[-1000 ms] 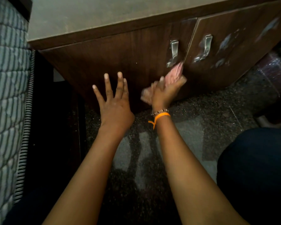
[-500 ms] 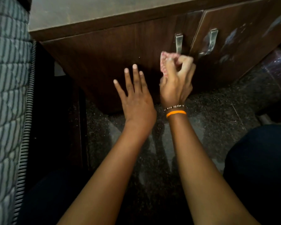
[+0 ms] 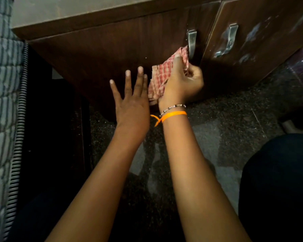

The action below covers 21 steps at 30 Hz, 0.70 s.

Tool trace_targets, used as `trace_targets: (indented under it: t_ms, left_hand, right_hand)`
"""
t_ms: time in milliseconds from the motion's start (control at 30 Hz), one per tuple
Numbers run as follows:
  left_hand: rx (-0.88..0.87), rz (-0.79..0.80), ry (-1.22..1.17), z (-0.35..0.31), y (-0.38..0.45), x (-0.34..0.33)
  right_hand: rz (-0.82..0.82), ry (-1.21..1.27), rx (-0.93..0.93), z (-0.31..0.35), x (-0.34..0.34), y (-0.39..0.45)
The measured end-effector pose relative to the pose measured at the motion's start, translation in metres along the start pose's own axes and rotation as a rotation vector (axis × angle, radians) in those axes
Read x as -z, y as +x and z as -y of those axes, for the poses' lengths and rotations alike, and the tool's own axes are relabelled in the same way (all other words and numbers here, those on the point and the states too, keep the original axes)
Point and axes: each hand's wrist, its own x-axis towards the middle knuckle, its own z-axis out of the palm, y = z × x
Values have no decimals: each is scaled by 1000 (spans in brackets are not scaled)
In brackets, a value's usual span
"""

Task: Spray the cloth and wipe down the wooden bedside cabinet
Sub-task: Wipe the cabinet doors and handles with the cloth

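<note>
Red-and-white checked cloth (image 3: pixel 162 76) bunched in right hand (image 3: pixel 181 84), fingers curled round it, thumb laid up over top fold. Pressed against left door of wooden cabinet (image 3: pixel 112 49), upper corner touching lower end of left metal handle (image 3: pixel 191 43). Loose lower edge hanging at wrist, just beside left hand (image 3: pixel 131 100).

Left hand flat and open, fingers spread and straight, holding nothing; fingertips at lower part of same door. Cannot tell whether touching wood or just short of it.

Beaded bracelet (image 3: pixel 173 107) and orange thread (image 3: pixel 171 114) on right wrist.

Edges, room to move:
- Door seam immediately right of left handle; second handle (image 3: pixel 228 40) on right door, near but apart from cloth.
- Wide stretch of bare dark wood left of cloth, up to cabinet's left edge.
- Narrow dark gap beyond left edge, then quilted striped mattress (image 3: pixel 2 84) with ribbed side trim along far-left of scene.
- Pale cabinet top at far edge, overhanging door faces.
- Speckled dark stone floor (image 3: pixel 226 137) below doors, open on near right up to dark-clothed knee (image 3: pixel 278 180) at near-right corner.

Cabinet look: dark brown wood grain, glossy. Right door marked with pale smears and streaks around and right of its handle. Left door mostly even, few small pale specks near centre.
</note>
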Motion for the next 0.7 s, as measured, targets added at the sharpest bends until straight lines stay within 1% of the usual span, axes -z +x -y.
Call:
trace_targets:
  t_ms: [33, 100, 167, 200, 300, 367, 467, 533, 567, 633, 667, 700]
  left_hand:
    - [-2, 13, 1, 1, 1, -1]
    - [-9, 27, 10, 5, 3, -2]
    - [-32, 55, 32, 7, 2, 0]
    - [-48, 79, 39, 6, 1, 2]
    - [-49, 95, 40, 6, 0, 7]
    - [-49, 71, 26, 6, 0, 3]
    - [-38, 18, -16, 7, 0, -4]
    - [-28, 11, 4, 5, 0, -6]
    - [-20, 15, 14, 5, 0, -6]
    - [-4, 15, 25, 2, -2, -5]
    - [0, 1, 35, 1, -3, -5]
    - [4, -11, 42, 0, -5, -4]
  right_hand:
    - [-10, 33, -134, 5, -3, -2]
    - [6, 131, -335, 13, -8, -6]
    - [38, 291, -463, 17, -13, -8]
    - [43, 324, -494, 18, -15, -8]
    - [42, 285, -508, 17, -18, -7]
    - [60, 231, -502, 16, -13, -7]
    - [107, 220, -477, 13, -4, -2]
    - [134, 189, -477, 7, 6, 3]
    - [129, 160, -507, 3, 15, 6]
    - [60, 94, -562, -3, 37, 11]
    - [22, 61, -539, -5, 46, 15]
    - [-11, 24, -470, -6, 53, 19]
